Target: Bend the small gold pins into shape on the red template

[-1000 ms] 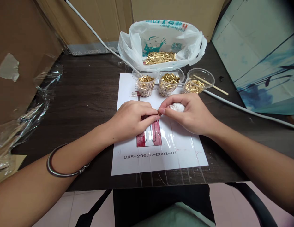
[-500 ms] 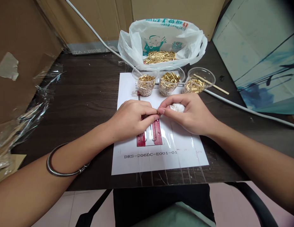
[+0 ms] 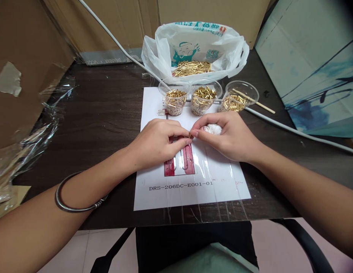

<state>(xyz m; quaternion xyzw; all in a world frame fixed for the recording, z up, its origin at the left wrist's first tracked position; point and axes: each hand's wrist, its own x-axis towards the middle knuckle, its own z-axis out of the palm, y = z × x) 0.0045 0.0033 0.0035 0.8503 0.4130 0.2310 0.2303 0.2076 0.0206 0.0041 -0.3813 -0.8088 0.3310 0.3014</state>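
Note:
My left hand [image 3: 158, 143] and my right hand [image 3: 227, 135] meet fingertip to fingertip over a white printed sheet [image 3: 190, 189] taped to the dark table. Between the fingertips sits a small brass pin [image 3: 190, 135], pinched from both sides. My right hand also cups a white wad [image 3: 212, 129] in its palm. Under the left fingers lies a red diagram [image 3: 184, 162] on the sheet. Three clear cups of brass pins [image 3: 174, 101], [image 3: 204, 99], [image 3: 238, 99] stand just beyond the hands.
A white plastic bag [image 3: 193, 49] with loose brass pins lies behind the cups. A thin wooden stick [image 3: 261, 106] leans from the right cup. A white cable [image 3: 292, 131] crosses the table. Crumpled clear film [image 3: 31, 140] and cardboard lie at left.
Both hands stay joined at the fingertips; only slight finger motion around the small pin.

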